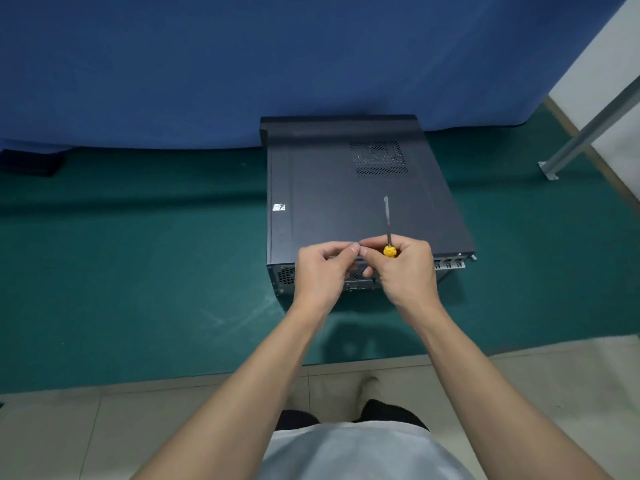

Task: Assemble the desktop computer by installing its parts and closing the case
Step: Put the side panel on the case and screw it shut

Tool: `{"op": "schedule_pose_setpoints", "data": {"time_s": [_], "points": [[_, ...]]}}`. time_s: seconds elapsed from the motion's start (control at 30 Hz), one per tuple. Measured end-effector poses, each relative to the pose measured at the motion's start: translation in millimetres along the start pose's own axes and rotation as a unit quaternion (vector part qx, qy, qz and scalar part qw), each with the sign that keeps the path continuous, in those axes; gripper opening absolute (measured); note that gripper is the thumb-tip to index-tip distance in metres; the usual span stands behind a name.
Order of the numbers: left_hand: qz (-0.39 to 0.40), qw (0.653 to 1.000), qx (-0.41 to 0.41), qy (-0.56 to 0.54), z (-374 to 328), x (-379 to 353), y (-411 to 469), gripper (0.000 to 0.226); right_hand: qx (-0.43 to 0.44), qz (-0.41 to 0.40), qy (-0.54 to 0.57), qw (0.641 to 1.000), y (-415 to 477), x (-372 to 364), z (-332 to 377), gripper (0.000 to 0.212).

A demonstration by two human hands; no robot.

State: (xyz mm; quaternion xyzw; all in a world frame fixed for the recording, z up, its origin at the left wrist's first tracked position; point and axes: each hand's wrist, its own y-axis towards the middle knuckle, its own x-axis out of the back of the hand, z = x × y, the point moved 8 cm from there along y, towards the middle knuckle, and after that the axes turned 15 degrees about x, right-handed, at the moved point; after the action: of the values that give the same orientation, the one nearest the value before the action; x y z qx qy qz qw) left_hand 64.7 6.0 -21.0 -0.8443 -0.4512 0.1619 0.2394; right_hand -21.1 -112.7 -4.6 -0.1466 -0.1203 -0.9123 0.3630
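blocked: computer case [346, 202] centre; metal bar [586, 132] far right | open: mat [138, 271] left

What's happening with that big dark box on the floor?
A person works on a dark grey computer case lying on a green mat, side panel on. The right hand grips a yellow-handled screwdriver, shaft pointing away. The left hand meets its fingertips over the case's near edge; anything pinched there is too small to see.

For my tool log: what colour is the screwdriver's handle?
Yellow handle, in the right hand; head view shows it best.
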Motion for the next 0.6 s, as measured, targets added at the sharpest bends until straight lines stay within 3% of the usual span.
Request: {"op": "schedule_pose_setpoints", "data": {"time_s": [0.2,0.27,0.33,0.4,0.6], "points": [[-0.007,1.0,0.001,0.019,21,10,-9,0.013,-0.018,-0.011,-0.001,1.0,-20,-14,-10,0.007],[-0.047,0.99,-0.057,0.123,18,18,-7,0.015,-0.025,-0.017,0.006,1.0,-22,-14,-17,0.007],[-0.169,0.919,-0.156,0.321,5,33,-5,0.02,-0.03,-0.037,0.006,0.999,-21,-9,-26,0.006],[-0.242,0.846,-0.207,0.427,-4,47,2,0.027,-0.023,-0.047,-0.011,0.999,-20,-5,-33,0.006],[-0.186,0.794,-0.173,0.553,-1,58,34,0.035,0.044,-0.002,-0.076,0.996,-11,-17,-40,0.006]]}}
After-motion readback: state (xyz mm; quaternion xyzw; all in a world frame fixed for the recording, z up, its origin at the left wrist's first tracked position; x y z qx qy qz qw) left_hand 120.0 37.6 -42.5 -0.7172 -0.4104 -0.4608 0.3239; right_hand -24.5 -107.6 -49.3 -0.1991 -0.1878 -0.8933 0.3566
